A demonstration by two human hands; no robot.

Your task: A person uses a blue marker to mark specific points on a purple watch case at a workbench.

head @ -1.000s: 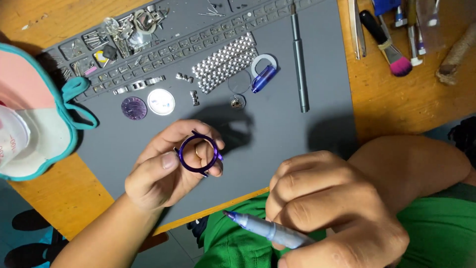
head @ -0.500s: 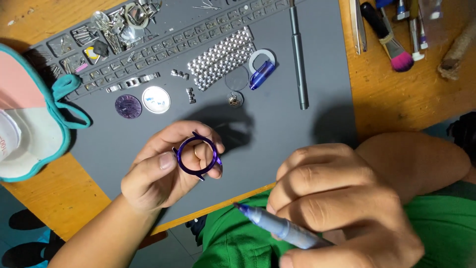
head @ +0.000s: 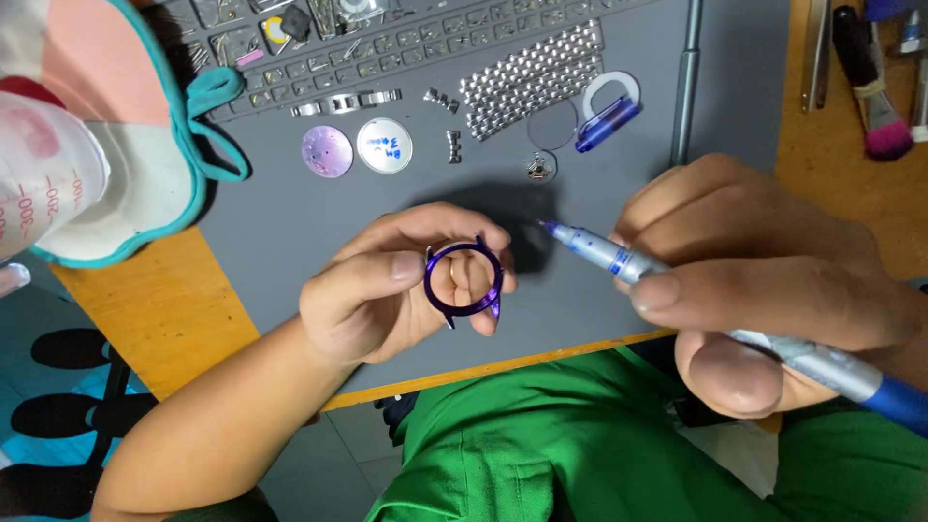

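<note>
Pinched in the left hand (head: 387,300) above the mat (head: 290,222), the purple watch case (head: 464,282) is held bare, while the pen (head: 619,259), gripped by the right hand (head: 764,280), is aimed at it, apart; strap (head: 532,77) and dials (head: 385,145) lie unfitted.

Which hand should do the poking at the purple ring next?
Probably the right hand: it grips the pen, whose tip already points at the purple ring. The left hand is busy pinching that ring above the grey mat.
</note>
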